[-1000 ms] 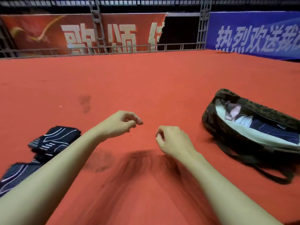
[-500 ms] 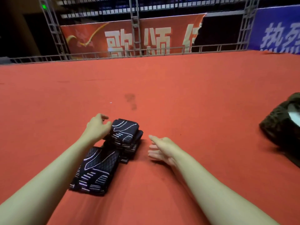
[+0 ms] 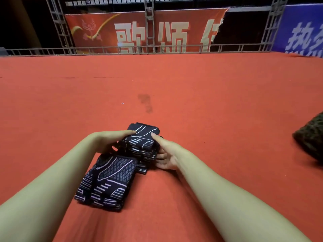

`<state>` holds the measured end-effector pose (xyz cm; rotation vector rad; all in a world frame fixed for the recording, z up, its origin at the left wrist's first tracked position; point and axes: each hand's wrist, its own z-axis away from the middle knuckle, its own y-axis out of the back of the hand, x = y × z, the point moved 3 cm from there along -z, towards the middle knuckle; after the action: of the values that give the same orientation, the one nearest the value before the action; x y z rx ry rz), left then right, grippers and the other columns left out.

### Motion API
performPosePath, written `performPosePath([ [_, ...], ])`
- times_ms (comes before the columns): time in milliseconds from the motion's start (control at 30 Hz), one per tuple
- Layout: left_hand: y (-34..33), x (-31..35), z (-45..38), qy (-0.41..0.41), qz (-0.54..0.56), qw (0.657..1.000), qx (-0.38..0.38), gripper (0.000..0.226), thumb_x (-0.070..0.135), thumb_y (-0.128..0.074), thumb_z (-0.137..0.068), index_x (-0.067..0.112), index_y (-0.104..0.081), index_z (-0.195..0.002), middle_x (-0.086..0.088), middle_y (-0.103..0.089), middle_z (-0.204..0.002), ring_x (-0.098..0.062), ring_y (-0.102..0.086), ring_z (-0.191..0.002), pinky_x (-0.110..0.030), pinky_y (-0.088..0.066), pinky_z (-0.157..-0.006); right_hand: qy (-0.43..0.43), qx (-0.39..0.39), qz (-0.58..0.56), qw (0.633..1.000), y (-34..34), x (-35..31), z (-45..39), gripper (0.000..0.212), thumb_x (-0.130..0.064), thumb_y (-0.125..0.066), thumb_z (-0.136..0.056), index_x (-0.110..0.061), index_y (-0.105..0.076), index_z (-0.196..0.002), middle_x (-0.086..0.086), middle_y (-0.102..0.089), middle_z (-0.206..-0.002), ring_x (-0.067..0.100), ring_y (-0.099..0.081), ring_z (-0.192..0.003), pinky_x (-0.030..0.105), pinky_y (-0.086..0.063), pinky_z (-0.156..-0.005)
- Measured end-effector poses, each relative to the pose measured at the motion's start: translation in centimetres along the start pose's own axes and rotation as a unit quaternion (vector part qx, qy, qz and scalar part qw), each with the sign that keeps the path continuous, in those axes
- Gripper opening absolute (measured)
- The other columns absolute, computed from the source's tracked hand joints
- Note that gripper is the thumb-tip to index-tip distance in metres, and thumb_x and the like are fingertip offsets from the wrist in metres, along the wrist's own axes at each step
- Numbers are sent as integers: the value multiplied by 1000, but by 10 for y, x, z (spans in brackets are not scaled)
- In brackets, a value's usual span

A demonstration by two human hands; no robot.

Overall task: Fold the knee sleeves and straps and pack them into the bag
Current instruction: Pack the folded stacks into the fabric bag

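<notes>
Two folded black knee sleeves with white line patterns lie on the red carpet. The far folded stack (image 3: 142,140) sits between my hands. My left hand (image 3: 108,140) grips its left side, thumb along the top edge and fingers under it. My right hand (image 3: 166,154) holds the right side, thumb on top and fingers tucked below. The near sleeve (image 3: 108,180) lies flat beside my left forearm, touching the stack. Only a corner of the dark camouflage bag (image 3: 311,138) shows at the right edge.
Red carpet (image 3: 192,102) stretches ahead to a metal truss railing (image 3: 148,49) with red and blue banners behind it. A dark stain (image 3: 145,103) marks the carpet beyond the sleeves.
The view swung left from the bag to the sleeves. Both hands came in from either side and took hold of the far folded stack.
</notes>
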<state>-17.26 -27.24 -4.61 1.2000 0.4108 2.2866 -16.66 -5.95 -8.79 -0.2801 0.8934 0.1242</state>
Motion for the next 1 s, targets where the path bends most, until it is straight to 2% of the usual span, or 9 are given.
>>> performPosePath([
  [67,-7,8,-2,-25,66,997,-16,54,66,-62,-90,15,-69,-108,-11,-72,-99,-25,-68,-84,-37,-55,-84,-15,-22,-36,999,-8,-4,-4,52,-61,-77,-82,-16,-67,-108,9,-74,-91,25,-71,-83,37,-58,-75],
  [133,-18,21,0,-46,127,991,-24,47,62,-60,-92,16,-67,-101,-12,-72,-90,-26,-69,-76,-37,-56,-76,-3,-50,-66,997,-14,-11,-6,53,-57,-74,-85,-13,-71,-115,14,-78,-100,30,-75,-92,44,-60,-88],
  [333,-41,56,7,-80,106,989,-66,52,60,-59,-95,17,-66,-124,-15,-75,-119,-35,-72,-107,-63,-51,-101,62,-39,-82,994,26,-23,8,30,-39,-74,-87,-17,-71,-107,8,-78,-91,29,-73,-90,50,-56,-99],
  [400,-58,65,12,-92,97,989,-55,46,56,-64,-95,21,-65,-124,-11,-75,-121,-34,-72,-111,-62,-54,-99,64,-49,-91,993,45,-24,18,33,-40,-74,-85,-18,-72,-109,9,-77,-97,29,-72,-93,46,-57,-96],
  [500,-87,83,20,-142,-61,988,-26,37,50,-75,-90,23,-62,-111,-1,-76,-111,-30,-74,-103,-62,-59,-91,63,-59,-103,991,77,-28,39,43,-45,-75,-82,-20,-71,-116,12,-77,-109,31,-71,-98,43,-56,-90],
  [600,-97,128,36,-179,77,980,-40,58,49,-80,-86,24,-50,-128,-6,-72,-123,-28,-76,-104,-58,-61,-90,87,-78,-131,985,110,-31,65,61,-53,-77,-77,-20,-70,-128,14,-72,-127,35,-66,-118,52,-46,-108],
  [700,-122,173,57,-225,119,966,-43,60,45,-83,-83,24,-50,-129,-3,-74,-117,-20,-76,-96,-50,-62,-90,117,-87,-166,975,146,-40,97,67,-59,-77,-79,-18,-69,-132,13,-71,-129,36,-65,-117,58,-41,-112],
  [800,-160,214,68,-270,141,951,-54,57,41,-82,-85,27,-51,-130,0,-75,-109,-17,-75,-89,-41,-62,-81,147,-66,-196,967,188,-46,135,70,-59,-79,-78,-17,-68,-133,14,-72,-128,34,-67,-115,51,-47,-109],
  [1000,-254,284,81,-336,123,930,-81,60,48,-82,-84,29,-50,-131,-4,-79,-108,-20,-75,-89,-43,-59,-80,213,74,-241,944,284,-37,207,61,-49,-82,-78,-18,-69,-129,10,-78,-114,28,-76,-101,46,-59,-91],
])
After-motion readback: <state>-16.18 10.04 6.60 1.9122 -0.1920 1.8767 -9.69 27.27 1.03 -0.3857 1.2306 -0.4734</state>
